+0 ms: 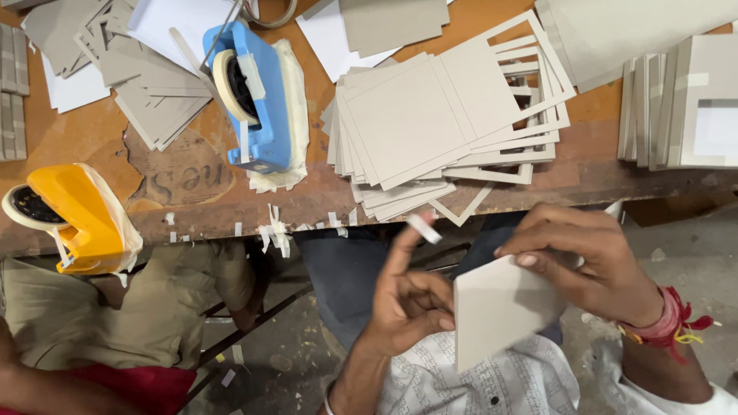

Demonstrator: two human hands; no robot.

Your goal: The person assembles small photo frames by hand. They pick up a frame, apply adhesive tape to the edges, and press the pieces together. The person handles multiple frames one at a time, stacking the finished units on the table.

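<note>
The right hand (592, 269) grips a grey board (503, 307) by its upper edge, fingers curled over the top and closed on it. The board is held in the air below the worktop (77, 138) edge, over the person's lap, tilted with one face towards the camera. The left hand (407, 300) is just beside the board's left edge, fingers loosely bent, its forefinger raised with a short strip of tape (424, 228) stuck at the tip; whether the thumb touches the board cannot be told through the blur.

Above the hands, on the wooden worktop, lies a fanned stack of boards (407, 123) overhanging the near edge, with thin frames (530, 107) spread beneath and to the right of it. Further right stands another pile of pieces (676, 100). A blue dispenser (257, 92) with a roll of pale tape sits left of the stack, and a yellow dispenser (73, 215) sits at the worktop's near left edge. Small cut bits of tape (273, 230) hang along that edge between the two. More grey offcuts (131, 69) and white sheets cover the far left. Another person's leg in khaki (115, 307) shows below the yellow dispenser, well apart from the hands.
</note>
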